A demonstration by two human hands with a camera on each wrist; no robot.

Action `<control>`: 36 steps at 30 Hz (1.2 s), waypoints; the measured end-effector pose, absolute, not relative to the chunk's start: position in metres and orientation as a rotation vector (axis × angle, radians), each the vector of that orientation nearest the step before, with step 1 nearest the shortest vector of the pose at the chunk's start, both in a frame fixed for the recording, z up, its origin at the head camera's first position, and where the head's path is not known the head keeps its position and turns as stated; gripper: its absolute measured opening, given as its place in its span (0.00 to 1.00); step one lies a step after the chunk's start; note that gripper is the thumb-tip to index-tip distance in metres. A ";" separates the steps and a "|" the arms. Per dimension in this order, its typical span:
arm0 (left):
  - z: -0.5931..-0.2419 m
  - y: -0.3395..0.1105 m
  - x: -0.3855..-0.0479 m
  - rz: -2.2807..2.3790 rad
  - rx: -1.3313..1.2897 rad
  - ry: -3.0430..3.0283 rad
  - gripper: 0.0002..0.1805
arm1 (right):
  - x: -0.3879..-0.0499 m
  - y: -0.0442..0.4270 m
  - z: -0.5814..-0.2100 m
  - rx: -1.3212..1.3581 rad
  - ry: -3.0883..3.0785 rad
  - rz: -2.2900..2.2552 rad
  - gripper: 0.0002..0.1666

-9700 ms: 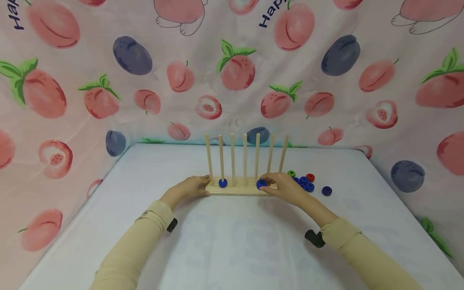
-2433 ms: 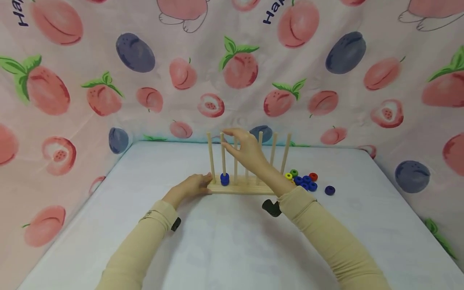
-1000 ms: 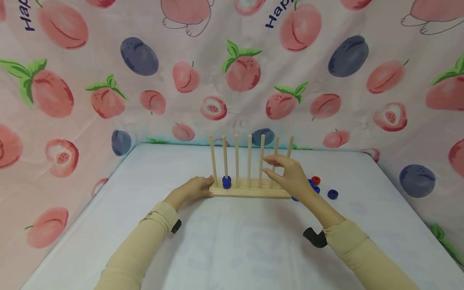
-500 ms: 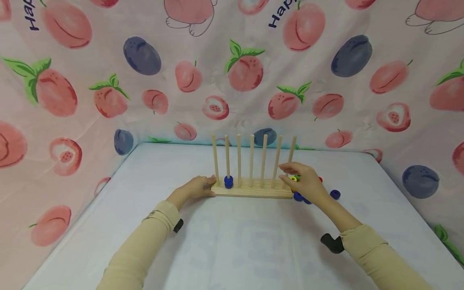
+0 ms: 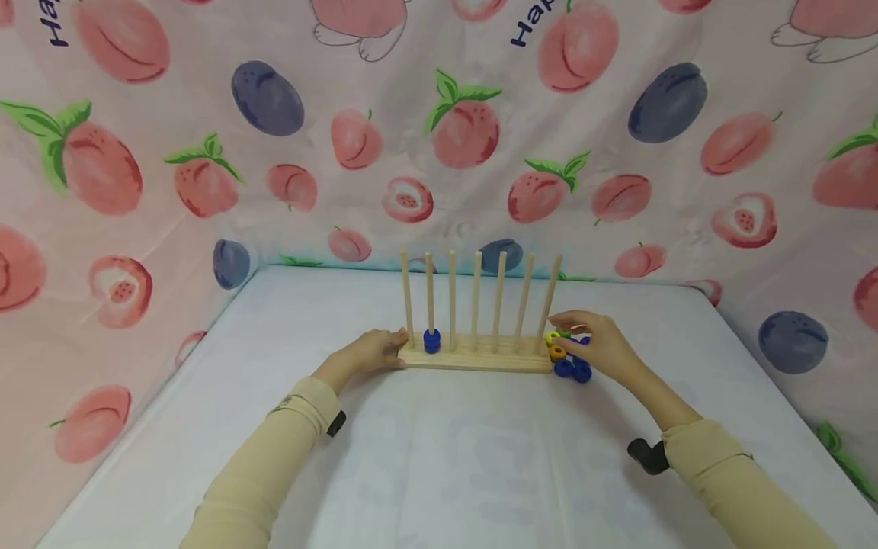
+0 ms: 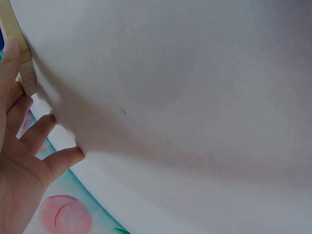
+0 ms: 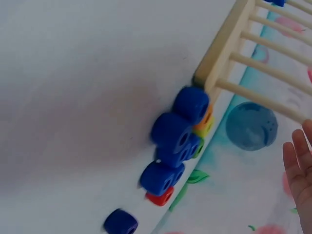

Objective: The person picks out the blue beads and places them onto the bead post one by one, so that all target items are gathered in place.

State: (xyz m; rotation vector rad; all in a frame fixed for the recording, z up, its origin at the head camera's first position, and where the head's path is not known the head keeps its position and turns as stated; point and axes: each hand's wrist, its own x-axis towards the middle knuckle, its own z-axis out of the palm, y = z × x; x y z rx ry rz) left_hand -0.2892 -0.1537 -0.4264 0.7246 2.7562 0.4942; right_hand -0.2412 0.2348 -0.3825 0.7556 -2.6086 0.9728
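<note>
A wooden peg stand (image 5: 480, 361) with several upright pegs sits on the white table. My left hand (image 5: 366, 351) grips its left end; in the left wrist view, finger and thumb meet the wooden end (image 6: 28, 73). Two blue beads (image 5: 431, 341) are stacked low on the second peg from the left. My right hand (image 5: 605, 348) holds nothing visible and hovers by the loose beads, fingers relaxed and apart. Near it lie blue beads (image 5: 581, 372), an orange bead (image 5: 557, 354) and a yellow bead (image 5: 552, 338). The right hand hides part of the pile.
In the right wrist view, a red bead (image 7: 160, 197) lies at the far end of the pile, and a dark blue bead (image 7: 120, 223) lies apart from it. A fruit-patterned cloth (image 5: 466, 191) rises behind the table. The other pegs are bare.
Earlier my right hand held a blue bead; a second blue bead now sits on the second peg. That hand has since moved right and down to the loose beads. My left hand stays put.
</note>
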 end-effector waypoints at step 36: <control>-0.423 -0.153 -0.287 0.485 0.709 2.749 0.36 | -0.241 0.286 -0.408 0.737 -2.977 0.876 0.14</control>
